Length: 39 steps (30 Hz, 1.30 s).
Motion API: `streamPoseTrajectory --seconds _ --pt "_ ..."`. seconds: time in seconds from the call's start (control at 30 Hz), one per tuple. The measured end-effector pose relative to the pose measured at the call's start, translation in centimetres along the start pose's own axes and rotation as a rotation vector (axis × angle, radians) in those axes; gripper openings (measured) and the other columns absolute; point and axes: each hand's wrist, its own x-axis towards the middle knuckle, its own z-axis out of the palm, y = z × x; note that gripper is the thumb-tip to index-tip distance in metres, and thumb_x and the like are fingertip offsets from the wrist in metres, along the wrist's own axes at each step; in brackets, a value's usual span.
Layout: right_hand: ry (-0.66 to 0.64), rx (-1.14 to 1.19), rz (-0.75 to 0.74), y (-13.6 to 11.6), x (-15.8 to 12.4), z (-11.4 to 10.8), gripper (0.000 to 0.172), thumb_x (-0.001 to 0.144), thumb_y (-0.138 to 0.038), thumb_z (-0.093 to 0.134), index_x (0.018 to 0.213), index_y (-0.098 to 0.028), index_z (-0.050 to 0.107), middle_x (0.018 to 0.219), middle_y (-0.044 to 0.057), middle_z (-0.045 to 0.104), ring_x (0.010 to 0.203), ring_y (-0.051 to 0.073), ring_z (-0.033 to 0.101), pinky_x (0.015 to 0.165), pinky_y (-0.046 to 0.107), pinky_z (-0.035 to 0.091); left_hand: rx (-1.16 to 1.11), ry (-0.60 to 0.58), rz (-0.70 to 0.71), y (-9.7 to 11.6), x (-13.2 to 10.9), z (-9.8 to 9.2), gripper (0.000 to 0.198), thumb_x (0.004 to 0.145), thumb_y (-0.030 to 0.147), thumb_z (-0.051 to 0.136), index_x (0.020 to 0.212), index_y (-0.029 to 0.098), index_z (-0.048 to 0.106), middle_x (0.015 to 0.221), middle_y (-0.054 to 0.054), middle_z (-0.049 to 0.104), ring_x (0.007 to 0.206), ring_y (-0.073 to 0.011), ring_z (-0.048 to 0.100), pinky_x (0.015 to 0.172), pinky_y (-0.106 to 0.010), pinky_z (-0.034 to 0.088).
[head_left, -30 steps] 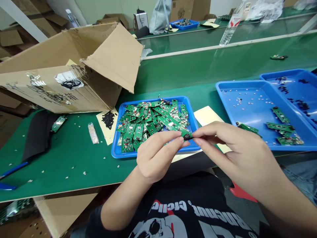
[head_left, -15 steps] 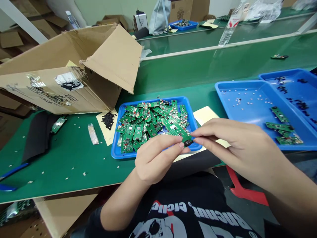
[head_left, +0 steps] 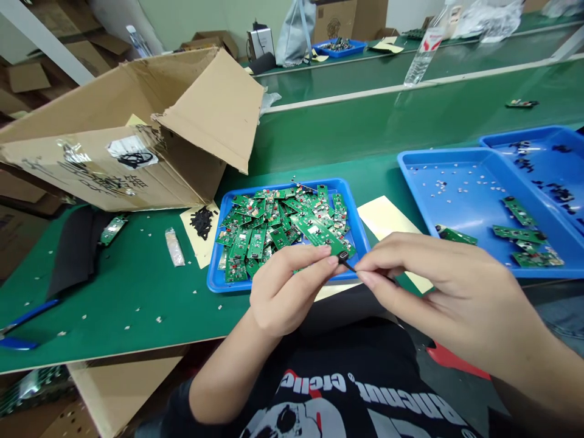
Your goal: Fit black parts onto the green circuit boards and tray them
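- Green circuit board (head_left: pixel 314 230), head view: held in the left hand (head_left: pixel 279 292), above the front part of the blue tray (head_left: pixel 230 287). Its far end overlaps the pile of boards (head_left: pixel 253 234) in this view; whether it touches them cannot be told.
- Left hand: fingertips pinch the near end of the board, just beside a black end piece (head_left: pixel 343 257). The underside of the grip is hidden.
- Right hand (head_left: pixel 440 283): fingertips pressed together on a thin black strip (head_left: pixel 350 267), which slants from the end piece down toward them. The exact joint is too small to make out.
- Support: grip the board close to the end piece, so that load passes into the fingers rather than along the board.
- Force: apply light, even tension. A sudden jerk could tip the board or slip the pinch.
- Direction: guide the strip along its own line; sideways leverage could strain the end piece.
- Clearance: press on bare edges where possible, away from the small components.
- Surroundings: loose black pieces (head_left: pixel 201 223) lie on a cream sheet (head_left: pixel 199 254), on the tabletop (head_left: pixel 114 304) left of the tray. A second tray (head_left: pixel 449 213), to the right, holds several boards and white bits (head_left: pixel 441 184).
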Motion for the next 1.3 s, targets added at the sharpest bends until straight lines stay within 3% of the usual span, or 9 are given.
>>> streamPoseTrajectory --seconds 0.27,0.4,0.77,1.0,1.3 --pt "0.111 0.061 0.082 -0.6 0.2 0.4 0.017 0.083 -0.007 0.055 0.074 -0.02 0.059 0.067 -0.002 0.065 0.055 0.007 0.056 0.048 0.018 0.043 0.013 -0.109 0.062 -0.3 -0.1 -1.2 0.023 0.088 0.005 0.059 0.109 0.01 0.068 0.112 -0.008 0.071 0.101 -0.0141 0.068 0.091 -0.023 0.057" --pt "0.139 0.055 0.089 -0.9 0.2 0.9 0.016 0.083 -0.007 0.056 0.075 -0.021 0.06 0.066 -0.003 0.064 0.053 0.008 0.056 0.044 0.02 0.042 0.023 -0.083 0.077 -0.3 0.0 -1.3 0.026 0.086 0.004 0.061 0.109 0.011 0.069 0.111 -0.008 0.072 0.098 -0.0157 0.07 0.088 -0.024 0.06" --pt "0.289 0.082 -0.026 -1.2 -0.6 3.0 0.016 0.088 -0.004 0.052 0.087 -0.019 0.058 0.073 0.001 0.064 0.067 0.011 0.061 0.061 0.024 0.051 0.05 -0.055 0.012 0.3 0.9 -0.4 0.019 0.09 0.008 0.058 0.105 0.013 0.069 0.102 -0.006 0.076 0.092 -0.0145 0.072 0.083 -0.022 0.061" --pt "0.241 -0.006 0.038 -0.7 -0.9 1.4 0.016 0.087 -0.007 0.054 0.085 -0.022 0.058 0.075 -0.001 0.066 0.066 0.01 0.061 0.06 0.023 0.05 0.044 -0.051 0.008 0.4 0.9 -0.7 0.022 0.088 0.004 0.059 0.107 0.011 0.068 0.102 -0.007 0.075 0.092 -0.0127 0.071 0.085 -0.02 0.059" --pt "0.153 -0.074 0.056 -0.2 0.6 -0.7 0.016 0.085 -0.009 0.057 0.076 -0.022 0.059 0.069 -0.004 0.067 0.054 0.008 0.058 0.047 0.019 0.044 0.019 -0.096 0.039 0.5 0.8 -1.3 0.027 0.088 0.002 0.057 0.111 0.012 0.068 0.103 -0.006 0.073 0.097 -0.0135 0.07 0.086 -0.021 0.059"
